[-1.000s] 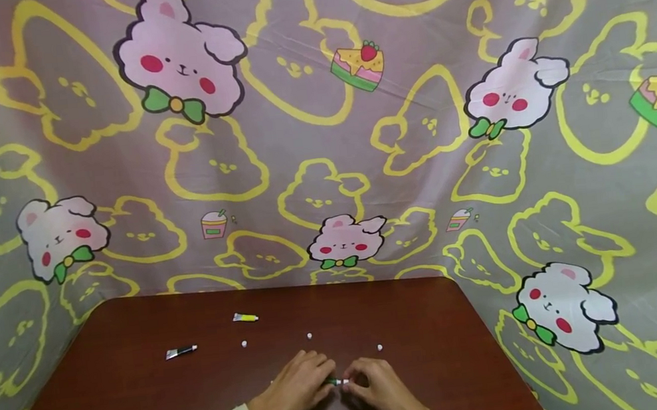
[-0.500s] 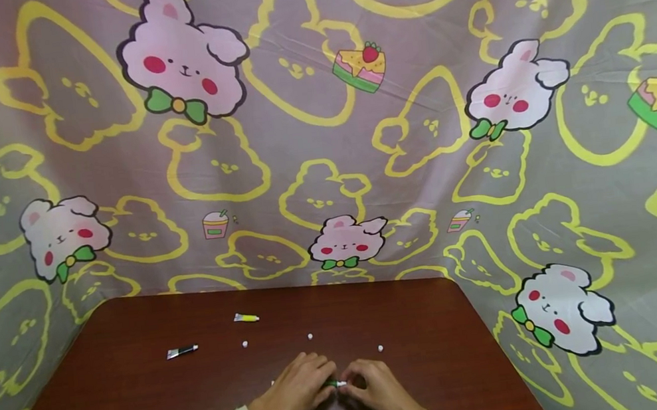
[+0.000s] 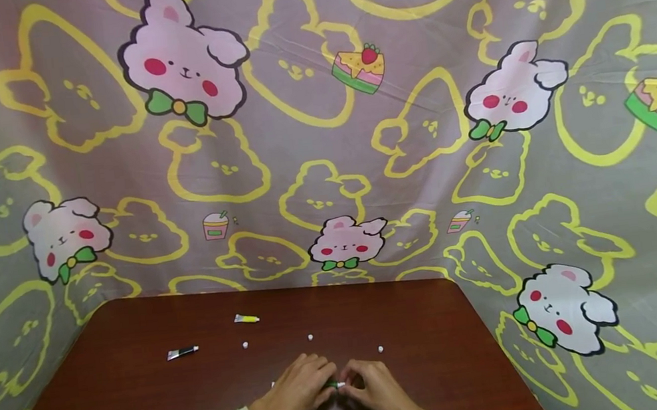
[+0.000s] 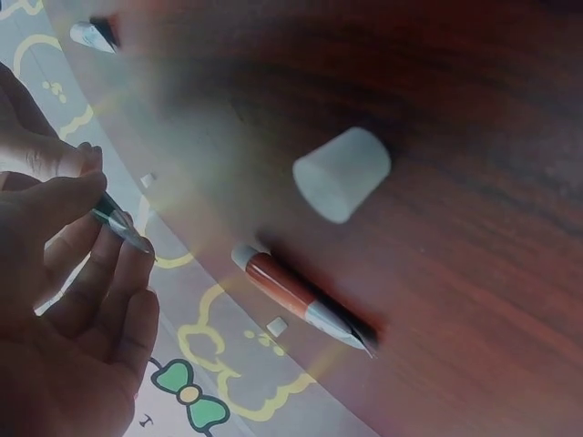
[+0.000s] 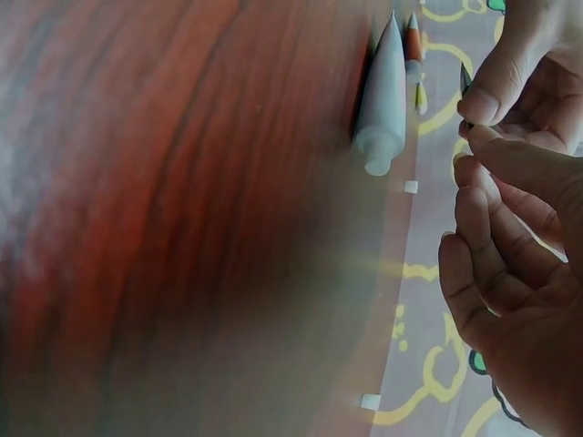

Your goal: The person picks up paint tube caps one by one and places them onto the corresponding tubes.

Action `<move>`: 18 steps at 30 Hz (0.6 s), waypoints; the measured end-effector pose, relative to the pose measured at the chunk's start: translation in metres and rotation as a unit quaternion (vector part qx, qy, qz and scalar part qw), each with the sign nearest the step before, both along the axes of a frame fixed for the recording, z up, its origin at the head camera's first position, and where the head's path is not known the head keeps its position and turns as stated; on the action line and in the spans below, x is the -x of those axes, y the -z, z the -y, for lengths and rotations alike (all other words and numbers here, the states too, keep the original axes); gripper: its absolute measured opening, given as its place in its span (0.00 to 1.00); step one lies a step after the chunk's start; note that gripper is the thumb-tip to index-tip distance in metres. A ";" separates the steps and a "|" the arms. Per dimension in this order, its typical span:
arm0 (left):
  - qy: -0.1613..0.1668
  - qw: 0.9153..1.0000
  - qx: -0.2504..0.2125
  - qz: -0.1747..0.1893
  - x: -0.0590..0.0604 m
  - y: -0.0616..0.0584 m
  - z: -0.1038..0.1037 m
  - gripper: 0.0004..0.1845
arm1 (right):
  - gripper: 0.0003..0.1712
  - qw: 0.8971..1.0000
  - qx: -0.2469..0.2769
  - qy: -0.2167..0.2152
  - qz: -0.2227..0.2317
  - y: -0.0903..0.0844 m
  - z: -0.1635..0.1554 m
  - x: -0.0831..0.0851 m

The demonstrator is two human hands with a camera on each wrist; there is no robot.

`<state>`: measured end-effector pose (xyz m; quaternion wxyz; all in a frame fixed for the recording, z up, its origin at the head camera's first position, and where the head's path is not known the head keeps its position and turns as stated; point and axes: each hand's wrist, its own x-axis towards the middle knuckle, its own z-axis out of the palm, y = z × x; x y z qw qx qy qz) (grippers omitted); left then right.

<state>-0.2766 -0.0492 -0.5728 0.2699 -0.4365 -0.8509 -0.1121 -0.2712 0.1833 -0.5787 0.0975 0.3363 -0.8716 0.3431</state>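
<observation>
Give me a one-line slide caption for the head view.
Both hands, left hand and right hand, pinch a small green paint tube over a dark red-brown wooden table scattered with other tubes and white caps.

The head view is evenly and softly lit, with no hard shadows. Its wide lens bends the cartoon-bunny patterned grey cloth backdrop (image 3: 321, 132) outward at the edges. The dark reddish-brown wooden table (image 3: 115, 401) is dim but sharp, with a faint sheen. Both wrist views are hazy. In the left wrist view a pale glare washes across the upper left, and the small white cone-shaped cap (image 4: 342, 173) is slightly soft. In the right wrist view the wood grain is blurred.
</observation>
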 end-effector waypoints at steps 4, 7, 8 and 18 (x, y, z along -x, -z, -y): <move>-0.001 1.000 -0.002 0.001 0.000 0.000 0.000 0.16 | 0.07 1.000 0.007 0.005 0.029 -0.002 0.001 -0.001; 0.000 1.000 -0.009 0.002 0.000 0.000 0.000 0.16 | 0.06 0.999 0.010 0.004 0.032 -0.002 0.002 -0.002; 0.001 1.000 -0.012 0.005 0.000 0.000 0.001 0.16 | 0.05 0.999 0.010 0.003 0.030 -0.002 0.002 -0.002; 0.008 0.999 -0.033 0.030 -0.001 -0.003 0.001 0.14 | 0.10 0.999 0.002 0.007 -0.034 -0.001 0.001 -0.002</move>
